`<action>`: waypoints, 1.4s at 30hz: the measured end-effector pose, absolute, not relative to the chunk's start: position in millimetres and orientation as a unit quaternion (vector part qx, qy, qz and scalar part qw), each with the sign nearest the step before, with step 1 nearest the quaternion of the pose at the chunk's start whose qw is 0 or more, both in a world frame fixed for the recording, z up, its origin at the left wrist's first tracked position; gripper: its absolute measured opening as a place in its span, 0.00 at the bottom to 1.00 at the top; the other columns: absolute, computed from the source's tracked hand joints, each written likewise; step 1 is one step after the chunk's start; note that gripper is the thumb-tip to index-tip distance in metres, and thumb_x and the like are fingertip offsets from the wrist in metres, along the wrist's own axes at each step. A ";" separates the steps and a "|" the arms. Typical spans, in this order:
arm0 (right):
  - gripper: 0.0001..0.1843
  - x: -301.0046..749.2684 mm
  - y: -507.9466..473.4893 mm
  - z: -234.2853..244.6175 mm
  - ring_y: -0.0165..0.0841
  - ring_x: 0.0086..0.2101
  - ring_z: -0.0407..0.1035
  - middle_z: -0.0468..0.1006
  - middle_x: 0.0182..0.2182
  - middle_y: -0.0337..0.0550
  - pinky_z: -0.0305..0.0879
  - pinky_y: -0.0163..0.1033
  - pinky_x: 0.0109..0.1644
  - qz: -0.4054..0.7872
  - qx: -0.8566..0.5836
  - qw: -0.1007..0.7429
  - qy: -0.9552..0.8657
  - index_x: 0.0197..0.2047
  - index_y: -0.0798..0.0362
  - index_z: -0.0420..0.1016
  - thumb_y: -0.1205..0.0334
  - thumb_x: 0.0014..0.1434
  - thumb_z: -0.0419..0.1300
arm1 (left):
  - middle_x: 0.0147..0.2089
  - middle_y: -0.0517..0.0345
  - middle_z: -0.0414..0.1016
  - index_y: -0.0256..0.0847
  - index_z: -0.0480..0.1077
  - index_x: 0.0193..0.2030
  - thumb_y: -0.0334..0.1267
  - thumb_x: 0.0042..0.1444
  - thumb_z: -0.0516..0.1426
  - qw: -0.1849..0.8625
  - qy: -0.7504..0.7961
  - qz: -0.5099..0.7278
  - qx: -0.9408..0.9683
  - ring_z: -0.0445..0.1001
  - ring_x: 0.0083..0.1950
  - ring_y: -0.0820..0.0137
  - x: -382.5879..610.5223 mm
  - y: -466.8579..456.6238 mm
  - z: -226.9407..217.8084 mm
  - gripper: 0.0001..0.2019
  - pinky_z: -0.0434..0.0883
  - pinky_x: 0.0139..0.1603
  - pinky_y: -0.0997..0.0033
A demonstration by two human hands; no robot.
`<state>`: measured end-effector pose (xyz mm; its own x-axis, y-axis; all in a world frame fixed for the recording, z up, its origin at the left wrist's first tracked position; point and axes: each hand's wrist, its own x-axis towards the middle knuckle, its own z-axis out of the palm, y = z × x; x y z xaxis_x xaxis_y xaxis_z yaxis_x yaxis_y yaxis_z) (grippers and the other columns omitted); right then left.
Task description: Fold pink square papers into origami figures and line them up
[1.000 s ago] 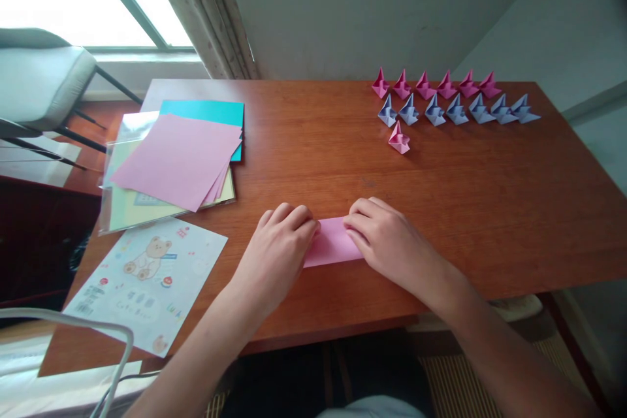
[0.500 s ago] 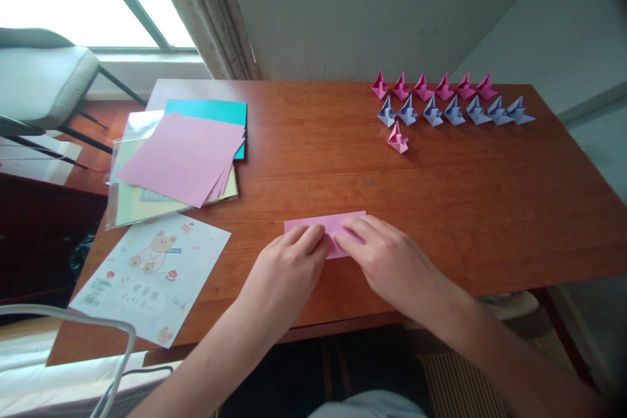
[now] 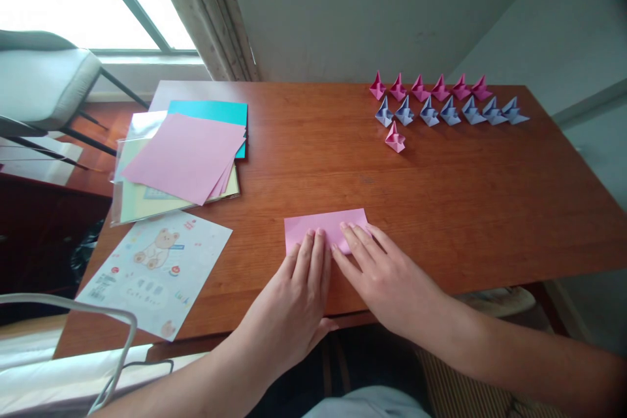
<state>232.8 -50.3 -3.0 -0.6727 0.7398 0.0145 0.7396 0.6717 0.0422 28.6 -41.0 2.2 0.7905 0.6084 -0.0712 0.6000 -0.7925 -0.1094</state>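
A folded sheet of pink origami paper (image 3: 313,223) lies flat on the table near its front edge, its lower part covered by my fingers. My left hand (image 3: 301,287) rests on the left half of the paper with fingers stretched out flat and the thumb off to the side. On the right half, my right hand (image 3: 372,264) presses with its fingers extended and slightly spread. Neither hand grips anything; both touch the paper from above.
Rows of folded paper figures, pink (image 3: 420,89) and blue (image 3: 429,112), stand at the back right, with a lighter pink figure (image 3: 394,138) in front. Pink sheets (image 3: 186,153), a teal sheet (image 3: 210,109) and a bear-printed sheet (image 3: 159,277) lie left. A white cable (image 3: 73,304) curves at lower left.
Both hands have gone from curled fingers at the paper to fingers laid out straight on it, shifting toward the front edge. More of the pink paper shows above them.
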 end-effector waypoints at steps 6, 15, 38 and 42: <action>0.31 237.2 -54.8 -7.6 0.60 0.65 0.61 0.63 0.67 0.73 0.62 0.63 0.67 0.042 0.398 0.026 0.916 0.67 0.70 0.64 0.70 0.61 0.52 | 0.72 0.21 0.57 0.17 0.61 0.69 0.66 0.55 0.58 0.053 -0.316 0.076 -0.944 0.56 0.74 0.38 31.5 -41.8 4.1 0.51 0.59 0.72 0.48; 0.32 277.5 -83.2 -5.1 0.54 0.65 0.61 0.64 0.67 0.68 0.63 0.59 0.67 0.100 0.435 0.047 0.893 0.65 0.76 0.65 0.73 0.60 0.46 | 0.72 0.18 0.55 0.13 0.58 0.69 0.66 0.54 0.59 0.040 -0.310 0.066 -0.948 0.58 0.73 0.36 31.0 -40.2 3.9 0.54 0.61 0.70 0.46; 0.31 229.0 -73.2 -21.5 0.54 0.66 0.61 0.63 0.67 0.70 0.62 0.56 0.68 0.096 0.445 0.012 0.890 0.67 0.75 0.62 0.73 0.61 0.49 | 0.73 0.26 0.56 0.23 0.59 0.71 0.71 0.51 0.58 0.098 -0.352 0.077 -0.928 0.56 0.74 0.41 36.7 -58.9 -11.6 0.55 0.60 0.72 0.47; 0.31 228.5 -72.6 -21.1 0.54 0.66 0.60 0.63 0.67 0.71 0.62 0.56 0.68 0.099 0.441 0.014 0.892 0.67 0.77 0.61 0.73 0.62 0.49 | 0.72 0.25 0.57 0.21 0.61 0.70 0.55 0.58 0.60 0.113 -0.370 0.062 -0.920 0.59 0.73 0.41 26.9 -68.1 -16.1 0.42 0.63 0.71 0.48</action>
